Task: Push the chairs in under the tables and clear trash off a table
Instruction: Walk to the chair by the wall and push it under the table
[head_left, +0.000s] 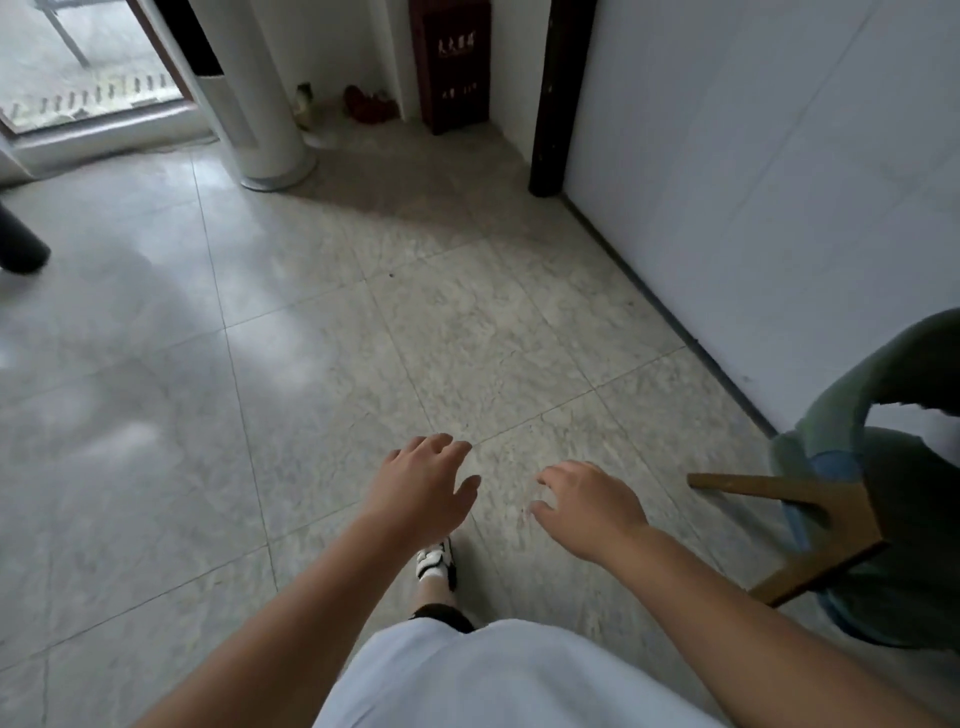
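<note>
Pale stone tiles, two empty hands held out over them.

Head view: the tiled floor (291, 374) fills most of the picture, glossy with soft light patches at the left, running up to a white wall (753, 171) on the right with a dark skirting strip along its foot. At the far end stand a white column-shaped unit (249, 98), a dark red cabinet (453, 62) in the corner and a glass door (78, 62) at the upper left. A chair (852, 499) (green seat and back, wooden legs) sits at the right edge near the wall; no table shows here. Both bare arms reach forward, palms down. The left hand (423, 488) has its fingers loosely spread and holds nothing; the right hand (589, 506) is likewise empty, fingers curled a little, well short of the chair. One white shoe (435, 561) shows below the left hand.
</note>
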